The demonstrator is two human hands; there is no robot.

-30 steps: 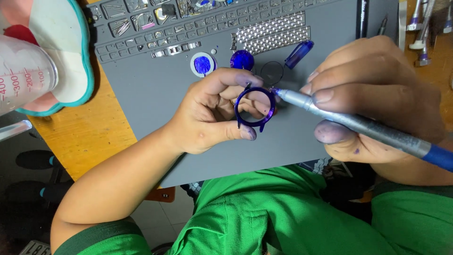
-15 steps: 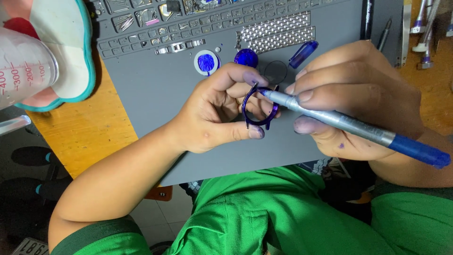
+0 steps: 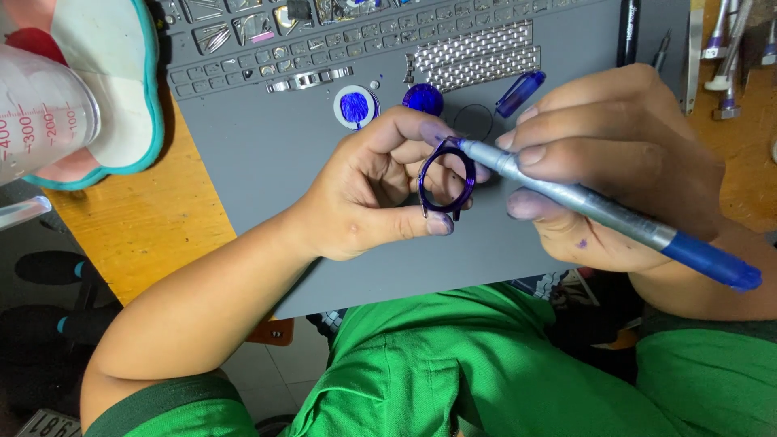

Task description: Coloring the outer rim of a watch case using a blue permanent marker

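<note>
A: Item 1, left hand [image 3: 368, 194]. Status?
B: Fingers [image 3: 405, 222] curled shut on a purple ring-shaped frame [image 3: 447, 178], pinched betw. thumb below and index above. Ring stands on edge, opening faces the camera, held just above the grey mat [image 3: 267, 170].

A: Item 2, right hand [image 3: 623, 170]?
B: Fingers clamped round a marker pen [image 3: 599, 212], silver barrel, blue rear end sticking out past the wrist side. Tip touches the ring's upper rim, right by the left index fingertip. Purple ink smudges on thumb and fingertips of this hand.

A: Nearby stock?
B: Just beyond the left fingertips: white disc w/ blue centre [image 3: 354, 107], round dark-blue piece [image 3: 423, 98], thin black ring [image 3: 473, 121] lying flat on the mat. Beyond the right knuckles: blue pen cap [image 3: 520, 93]. Further out: metal mesh band [image 3: 473, 55], rows of small compartments w/ metal bits.

A: Periphery?
B: Far from left wrist: clear measuring cup [image 3: 40, 117] on a teal-edged tray [image 3: 121, 89]. Past the right hand: small tools [image 3: 720, 48] on the wooden bench [image 3: 137, 226]. Near side: green shirt [image 3: 453, 364].

A: Obstructions?
B: Right hand hides the mat under it; left fingers cover the ring's lower-left edge.
</note>
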